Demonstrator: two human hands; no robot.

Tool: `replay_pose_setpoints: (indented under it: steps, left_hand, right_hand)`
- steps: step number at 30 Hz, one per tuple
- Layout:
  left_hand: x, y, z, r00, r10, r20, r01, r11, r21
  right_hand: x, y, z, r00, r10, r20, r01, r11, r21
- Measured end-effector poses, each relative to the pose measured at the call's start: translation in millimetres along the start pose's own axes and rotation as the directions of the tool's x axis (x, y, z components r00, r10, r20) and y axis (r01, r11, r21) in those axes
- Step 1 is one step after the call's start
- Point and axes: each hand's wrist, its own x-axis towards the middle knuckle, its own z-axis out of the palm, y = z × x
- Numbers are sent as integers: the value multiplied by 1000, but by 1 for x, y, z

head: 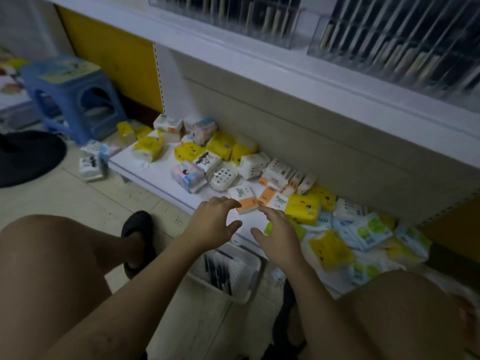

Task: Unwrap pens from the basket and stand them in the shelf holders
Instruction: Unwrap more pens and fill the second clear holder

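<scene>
Hands, left hand (pixel 214 220) and right hand (pixel 279 236), hover empty, fingers spread, slightly apart above basket (pixel 244 297); probable hazard: a careless sweep knocks tissue packs (pixel 242 201) off lower shelf (pixel 155 178).

tissue packs (pixel 223 162) lie scattered on the low white shelf (pixel 155 175) — yellow, white, blue; a blue plastic stool (pixel 75 100) stands on the tiled floor (pixel 78 196).
</scene>
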Motion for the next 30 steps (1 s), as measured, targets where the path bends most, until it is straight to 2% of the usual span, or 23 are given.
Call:
replay_pose_setpoints:
  steps: [6,12,17,21,26,30]
  left_hand:
    - [-25,-42,48,952,-262,156,268,963,-16]
    - [-38,-76,91,840,-460,288,511,849,-135]
    - [-29,-95,123,737,-521,431,631,758,-164]
    - [-15,-121,147,639,-553,534,723,669,-172]
    - [1,-147,192,602,-527,600,754,622,-211]
    - [5,-164,234,566,-523,637,757,636,-150]
  right_hand:
    - [6,22,40,984,90,154,-94,995,20]
    - [24,42,94,914,177,366,-165,984,-64]
    - [48,63,128,828,293,478,-262,956,-132]
    - [65,83,157,720,369,589,-306,929,-208]
    - [82,111,192,630,421,653,-320,906,-275]
    - [86,134,215,574,424,700,-307,904,-297]
